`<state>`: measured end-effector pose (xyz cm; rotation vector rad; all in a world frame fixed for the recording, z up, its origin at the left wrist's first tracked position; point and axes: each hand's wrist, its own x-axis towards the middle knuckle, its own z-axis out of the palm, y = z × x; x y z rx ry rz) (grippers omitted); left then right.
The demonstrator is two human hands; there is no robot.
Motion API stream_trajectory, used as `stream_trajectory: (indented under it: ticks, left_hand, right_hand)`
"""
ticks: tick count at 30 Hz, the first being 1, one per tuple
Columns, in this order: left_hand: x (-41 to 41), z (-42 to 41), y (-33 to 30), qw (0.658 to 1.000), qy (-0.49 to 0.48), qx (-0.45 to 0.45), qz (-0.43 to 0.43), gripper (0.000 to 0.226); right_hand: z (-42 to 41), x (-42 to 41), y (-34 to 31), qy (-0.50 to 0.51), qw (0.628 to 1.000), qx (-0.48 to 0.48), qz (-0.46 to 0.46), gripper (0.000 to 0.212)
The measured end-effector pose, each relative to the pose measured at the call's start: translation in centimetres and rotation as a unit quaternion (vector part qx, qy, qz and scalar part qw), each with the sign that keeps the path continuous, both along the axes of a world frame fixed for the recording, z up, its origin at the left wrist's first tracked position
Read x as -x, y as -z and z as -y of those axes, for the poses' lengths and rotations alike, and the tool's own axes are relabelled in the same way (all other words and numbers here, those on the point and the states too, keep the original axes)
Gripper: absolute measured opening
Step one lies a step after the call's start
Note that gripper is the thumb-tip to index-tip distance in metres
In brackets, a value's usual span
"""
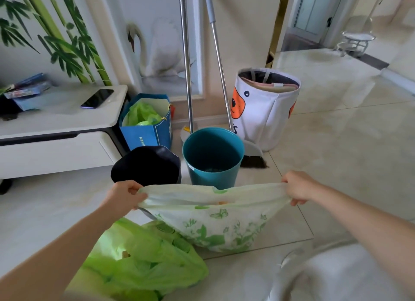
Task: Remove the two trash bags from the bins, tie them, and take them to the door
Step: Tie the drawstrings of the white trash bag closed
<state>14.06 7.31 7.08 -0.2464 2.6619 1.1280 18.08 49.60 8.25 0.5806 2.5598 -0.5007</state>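
Observation:
A white trash bag with green butterfly and leaf prints (213,222) hangs stretched between my hands, just in front of the bins. My left hand (125,195) grips its left rim and my right hand (297,187) grips its right rim, pulling the mouth flat. A plain green trash bag (143,260) lies on the floor below my left arm, its mouth loose. Behind the bags stand a teal bin (213,156) with no bag in it and a black bin (146,164) to its left.
A blue paper bag (146,134) with green plastic inside stands by the white cabinet (56,147), which carries a phone (97,98). Mop and broom handles (186,64) lean on the wall beside a white fabric basket (265,111). Tiled floor (348,132) extends right toward a doorway.

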Motion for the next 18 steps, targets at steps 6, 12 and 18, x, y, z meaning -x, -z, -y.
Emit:
stream_trajectory:
  ticks: [6, 12, 18]
  left_hand:
    - [-0.3, -0.1, -0.4, 0.99, 0.084, 0.107, -0.031, 0.039]
    - [-2.0, -3.9, -1.2, 0.946, 0.242, 0.122, -0.181, 0.028]
    - [-3.8, -6.2, 1.0, 0.913, 0.358, 0.163, -0.108, 0.032]
  right_hand:
    - [0.6, 0.7, 0.9, -0.064, 0.995, -0.072, -0.032, 0.023]
    - [3.7, 0.9, 0.3, -0.16, 0.975, -0.12, -0.094, 0.027]
    - [8.3, 2.1, 0.3, -0.297, 0.94, -0.086, -0.145, 0.033]
